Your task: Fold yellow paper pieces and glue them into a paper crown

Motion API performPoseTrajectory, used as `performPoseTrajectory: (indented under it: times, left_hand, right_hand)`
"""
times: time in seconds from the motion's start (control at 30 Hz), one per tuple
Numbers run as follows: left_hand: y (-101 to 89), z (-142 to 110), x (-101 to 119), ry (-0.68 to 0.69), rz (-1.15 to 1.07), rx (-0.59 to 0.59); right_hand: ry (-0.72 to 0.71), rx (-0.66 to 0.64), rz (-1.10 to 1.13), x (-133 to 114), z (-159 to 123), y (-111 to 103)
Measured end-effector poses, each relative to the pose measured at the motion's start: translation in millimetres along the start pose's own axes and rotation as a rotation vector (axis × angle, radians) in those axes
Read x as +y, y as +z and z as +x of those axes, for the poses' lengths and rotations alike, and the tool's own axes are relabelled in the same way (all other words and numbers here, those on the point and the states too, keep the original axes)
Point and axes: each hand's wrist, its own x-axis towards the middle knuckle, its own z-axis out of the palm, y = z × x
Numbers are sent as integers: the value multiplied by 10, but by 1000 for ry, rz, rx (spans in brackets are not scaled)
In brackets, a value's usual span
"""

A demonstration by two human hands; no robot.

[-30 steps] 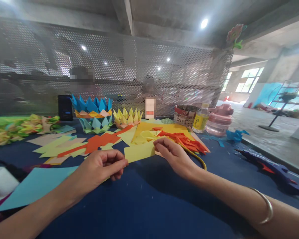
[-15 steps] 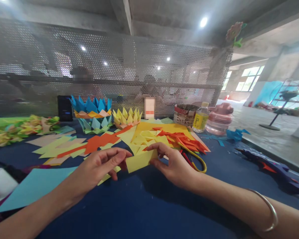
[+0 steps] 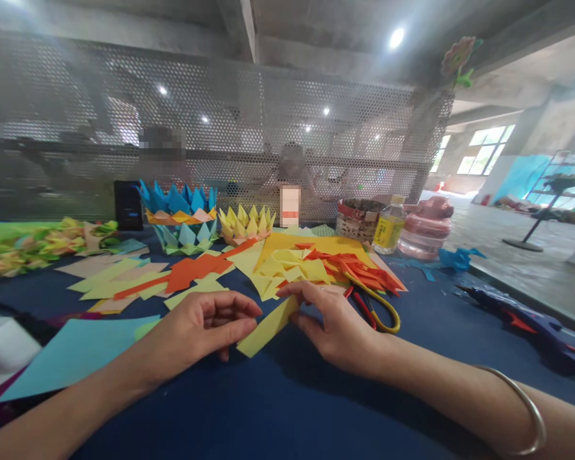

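Note:
A narrow yellow paper piece (image 3: 267, 329) slants down to the left above the blue table. My right hand (image 3: 338, 322) pinches its upper right end between thumb and fingers. At the paper's left side is my left hand (image 3: 206, 326), its thumb and curved fingers apart with a gap between them. Whether the left thumb touches the paper's edge I cannot tell. Just beyond the hands lie folded yellow papers (image 3: 287, 263) and a heap of folded orange papers (image 3: 354, 268). Scissors with yellow and red handles (image 3: 386, 313) rest beside my right hand.
Behind stand a blue pointed paper ring (image 3: 179, 201), a yellow one (image 3: 246, 220), a basket (image 3: 357, 220), a yellow-labelled bottle (image 3: 388, 230) and a pink bottle (image 3: 424, 233). A glue gun (image 3: 522, 319) lies right; light-blue paper (image 3: 76, 351) lies left.
The yellow paper has turned, its left end now lower and its shape narrower. My left hand's fingers have come up and closer to the right hand, which keeps its pinch.

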Motion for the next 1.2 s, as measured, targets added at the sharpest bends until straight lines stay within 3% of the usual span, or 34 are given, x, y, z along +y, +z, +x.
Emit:
performPoseTrajectory:
  times: [0.3, 0.53, 0.77, 1.03, 1.2]
  left_hand:
    - [60, -39, -35, 108, 54, -20]
    - [31, -11, -35, 25, -54, -48]
    - [34, -12, -52, 54, -75, -50]
    - [95, -54, -21, 97, 52, -68]
    - [185, -62, -58, 75, -28, -106]
  right_hand:
    - [-18, -19, 4, -5, -14, 17]
    - [3, 4, 67, 12, -16, 34]
    - [-2, 14, 117, -17, -22, 44]
    - [-32, -12, 147, -87, -22, 20]
    - [-72, -19, 144, -112, -36, 13]
